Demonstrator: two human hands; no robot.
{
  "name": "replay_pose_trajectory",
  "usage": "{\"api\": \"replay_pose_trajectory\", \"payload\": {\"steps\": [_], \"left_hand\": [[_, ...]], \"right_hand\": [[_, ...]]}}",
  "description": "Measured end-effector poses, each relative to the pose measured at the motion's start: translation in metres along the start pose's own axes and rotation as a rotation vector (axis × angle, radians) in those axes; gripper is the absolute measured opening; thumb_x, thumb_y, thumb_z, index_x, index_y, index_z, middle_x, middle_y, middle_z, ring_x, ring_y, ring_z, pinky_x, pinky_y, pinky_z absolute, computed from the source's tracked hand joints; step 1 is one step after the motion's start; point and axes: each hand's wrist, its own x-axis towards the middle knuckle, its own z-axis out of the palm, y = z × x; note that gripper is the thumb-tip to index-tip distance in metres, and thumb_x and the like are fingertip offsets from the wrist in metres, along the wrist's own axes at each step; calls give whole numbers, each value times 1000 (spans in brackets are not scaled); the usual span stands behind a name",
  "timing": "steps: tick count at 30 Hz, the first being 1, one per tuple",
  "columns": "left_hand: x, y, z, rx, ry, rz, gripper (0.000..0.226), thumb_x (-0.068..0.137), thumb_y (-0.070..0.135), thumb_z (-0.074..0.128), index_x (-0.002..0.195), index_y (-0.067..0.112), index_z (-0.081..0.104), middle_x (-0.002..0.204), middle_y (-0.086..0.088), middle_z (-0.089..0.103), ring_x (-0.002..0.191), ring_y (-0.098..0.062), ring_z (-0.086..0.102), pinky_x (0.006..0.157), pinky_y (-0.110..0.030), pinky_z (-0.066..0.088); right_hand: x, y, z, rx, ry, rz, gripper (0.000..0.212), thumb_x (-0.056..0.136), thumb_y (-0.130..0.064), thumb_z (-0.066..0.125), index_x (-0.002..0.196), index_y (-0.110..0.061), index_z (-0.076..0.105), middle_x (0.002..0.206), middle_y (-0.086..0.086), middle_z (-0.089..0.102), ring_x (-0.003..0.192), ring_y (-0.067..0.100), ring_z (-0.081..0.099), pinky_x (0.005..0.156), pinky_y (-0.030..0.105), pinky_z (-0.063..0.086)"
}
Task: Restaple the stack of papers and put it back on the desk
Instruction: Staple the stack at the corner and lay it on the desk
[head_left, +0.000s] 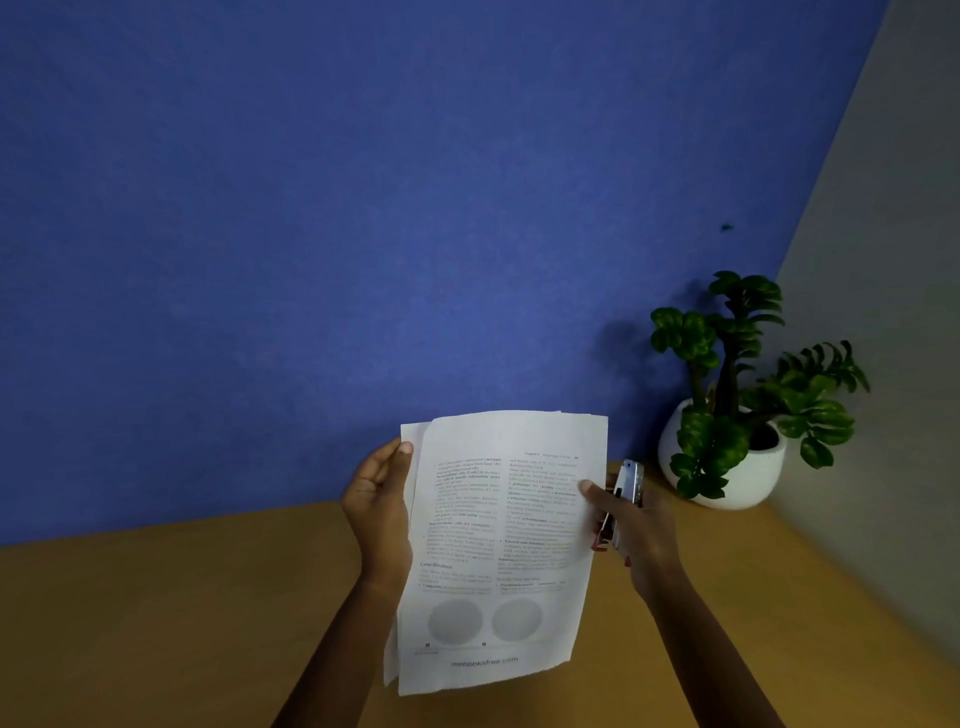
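A stack of printed white papers (493, 551) is held upright above the wooden desk (156, 623), its sheets slightly fanned at the left edge. My left hand (376, 514) holds the stack's left edge, thumb on the front near the top. My right hand (631, 535) grips a small silver stapler (623, 499) against the stack's right edge, with its thumb pressed on the front page. The stapler's lower part is hidden by the paper and my fingers.
A white round pot with a green leafy plant (727, 457) stands at the desk's back right corner, close to my right hand. A blue wall (363, 208) rises behind the desk and a grey wall (883, 364) closes the right side.
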Motion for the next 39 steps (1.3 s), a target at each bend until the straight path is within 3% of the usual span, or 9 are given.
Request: {"api": "replay_pose_trajectory", "payload": {"steps": [4,8,13,22,25,28,33,36,39], "left_hand": [[0,1,1,13,-4,20,20,86,9,58,83,28,62,70,20,73,70,3,67,57,-8,50],[-2,1,1,119,-35,72,30,88,4,52,79,31,61,79,13,69,79,-5,64,72,-19,51],[-7,7,4,154,-81,122,22,90,7,50,92,24,64,97,5,67,86,1,65,71,-6,50],[-6,8,10,161,-93,76,23,83,4,61,101,18,62,100,12,64,78,8,66,58,-2,47],[-3,6,7,156,-49,66,22,84,4,59,102,18,62,100,10,64,77,7,66,59,-2,47],[-1,6,4,155,-56,45,24,85,5,58,92,27,63,93,13,65,79,11,65,61,-3,48],[4,1,-2,171,-50,3,21,85,8,58,98,23,64,99,1,67,89,-5,64,69,-8,52],[5,5,-1,157,-49,-5,22,85,5,58,102,18,63,96,0,67,83,-2,64,67,-8,52],[4,10,-1,163,-83,-21,21,85,6,58,103,15,64,92,2,68,79,-4,67,65,-10,54]], "right_hand": [[-1,5,0,0,-7,13,15,81,-13,66,74,-16,53,81,-2,66,69,18,64,44,23,48],[-1,9,3,27,11,11,14,81,-11,66,77,-12,53,85,2,66,74,21,64,53,29,49],[-1,9,5,35,44,-3,13,81,-13,66,78,-13,54,82,-2,65,72,19,64,47,23,45],[0,10,6,16,38,-43,17,81,-13,67,71,-18,53,78,-2,65,67,17,63,40,17,47],[2,15,3,-45,33,-43,14,85,-24,62,77,-14,55,74,1,62,61,17,58,42,19,45],[10,37,-6,-86,56,79,32,93,-37,45,91,-8,58,76,6,59,57,17,48,46,22,41],[20,98,-25,-567,23,181,38,100,-23,31,89,5,55,75,14,52,62,25,49,57,38,40],[19,128,-35,-1028,-38,105,35,100,-22,30,109,4,52,109,22,54,102,38,54,82,43,47],[15,144,-42,-1256,-76,106,35,100,-27,29,117,-4,49,120,16,48,113,31,50,88,38,46]]}}
